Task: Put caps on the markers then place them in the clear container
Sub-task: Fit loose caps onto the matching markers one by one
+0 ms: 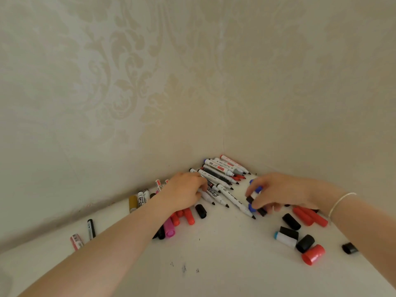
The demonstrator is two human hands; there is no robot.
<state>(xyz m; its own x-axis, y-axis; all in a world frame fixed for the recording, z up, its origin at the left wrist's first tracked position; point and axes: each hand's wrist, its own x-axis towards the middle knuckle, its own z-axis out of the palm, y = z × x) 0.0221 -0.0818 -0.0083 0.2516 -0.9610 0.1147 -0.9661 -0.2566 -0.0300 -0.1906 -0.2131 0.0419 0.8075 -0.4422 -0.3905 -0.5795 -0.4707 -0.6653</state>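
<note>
A heap of uncapped white markers (222,170) lies in the corner of a white surface. My left hand (184,192) lies on the left side of the heap, fingers curled round a marker (207,197). To its right my right hand (276,190) reaches into a cluster of loose caps and pinches a small black cap (249,199); blue caps (252,207) sit under its fingers. More loose caps lie to the right, among them a large red cap (313,254) and a black cap (291,221). No clear container is in view.
Patterned walls (128,93) meet at the corner behind the heap. Capped markers (141,199) line the left wall, with a black marker (91,229) and a pink-labelled marker (76,242) further left. Red caps (189,216) and a pink cap (169,229) lie by my left wrist.
</note>
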